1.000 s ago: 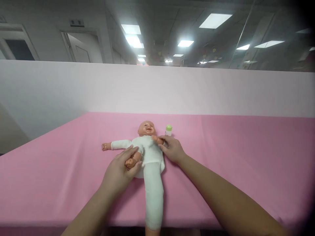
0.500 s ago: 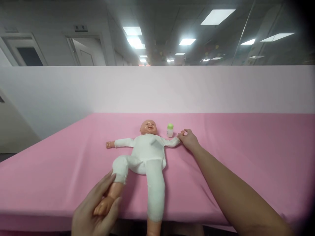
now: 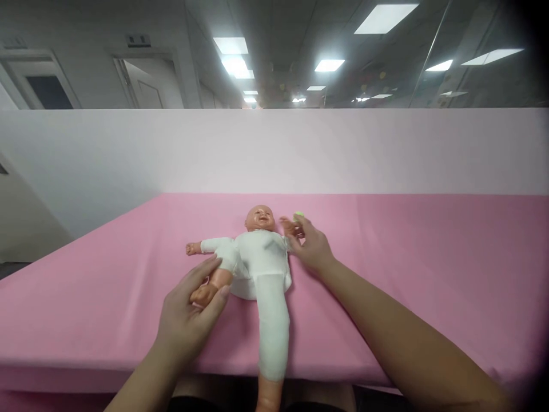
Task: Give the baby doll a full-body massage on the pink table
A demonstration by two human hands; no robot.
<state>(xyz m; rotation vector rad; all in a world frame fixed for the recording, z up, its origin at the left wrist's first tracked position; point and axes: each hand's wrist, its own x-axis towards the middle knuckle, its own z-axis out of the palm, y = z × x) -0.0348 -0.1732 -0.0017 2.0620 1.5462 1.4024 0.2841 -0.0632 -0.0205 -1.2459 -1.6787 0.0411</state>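
A baby doll in a white suit lies on its back on the pink-covered table, head toward the wall. My left hand holds the doll's lower leg and foot on the left, and that leg is bent up toward the belly. The other leg lies straight and reaches over the front edge. My right hand grips the doll's arm on the right near its small hand, beside the head. A bottle's green cap shows just behind my right fingers; the rest of the bottle is hidden.
A low white wall runs along the table's far side, with glass above it. Two doors stand at the back left. The table's front edge is near the bottom, with my legs below it.
My left hand has pushed the doll's leg up and forward, bending it. My right hand has moved left with the doll's arm, which is now folded toward the head, covering most of the bottle.
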